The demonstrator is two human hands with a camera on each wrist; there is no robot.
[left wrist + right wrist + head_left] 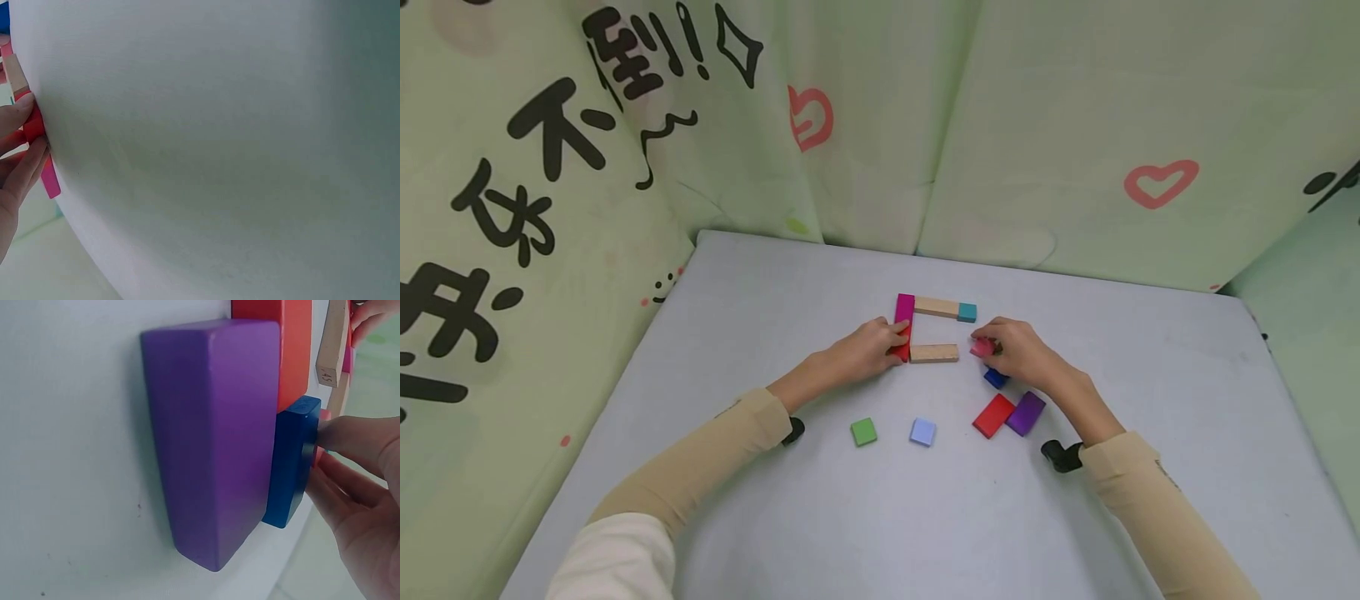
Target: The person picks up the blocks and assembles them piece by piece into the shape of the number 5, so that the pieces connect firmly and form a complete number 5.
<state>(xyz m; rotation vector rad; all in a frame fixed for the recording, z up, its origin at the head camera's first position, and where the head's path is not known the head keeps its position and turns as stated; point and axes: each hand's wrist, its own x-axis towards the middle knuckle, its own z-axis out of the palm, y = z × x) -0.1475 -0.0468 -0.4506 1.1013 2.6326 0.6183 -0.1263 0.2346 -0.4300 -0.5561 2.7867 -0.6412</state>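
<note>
My left hand (868, 348) pinches a red wooden block (35, 127) between thumb and fingers. Lined up end to end with it is a magenta block (905, 307), making one upright strip. Two plain wood blocks extend rightward from this strip: an upper one (936, 307), tipped by a teal block (967, 312), and a lower one (934, 354). Just right of the lower one, my right hand (1024, 348) holds a pink block (981, 347) in its fingertips, which partly cover it. A dark blue block (294, 459) lies close beneath that hand.
Nearer the front lie a second red block (994, 415) and a purple block (1026, 413), side by side. A green square block (863, 432) and a light blue one (922, 432) sit apart to their left. A printed curtain (1037, 125) hangs behind the white table (850, 533).
</note>
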